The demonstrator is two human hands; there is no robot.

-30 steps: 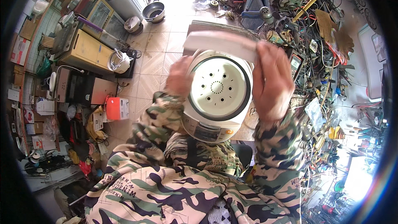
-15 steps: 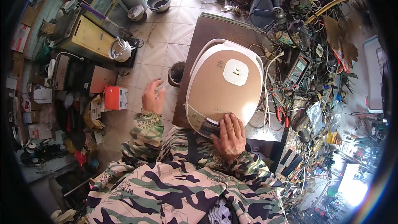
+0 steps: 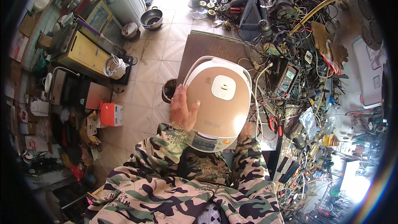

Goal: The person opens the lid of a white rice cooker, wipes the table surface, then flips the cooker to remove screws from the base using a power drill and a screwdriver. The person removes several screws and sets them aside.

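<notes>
Here, the rice cooker (image 3: 217, 108) sits mid-frame on the bench (image 3: 207, 46), long axis roughly up-down, immediately right of the left hand (image 3: 183, 108), whose thumb stands apart from extended fingers; the right hand (image 3: 246, 130), lower right, is too hidden to tell

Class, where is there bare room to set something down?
Brown tabletop shows bare between its far edge and the rice cooker; floor tiles between the left hand and the orange box. Right of the cooker it's crowded: cables, pliers, a multimeter.
</notes>
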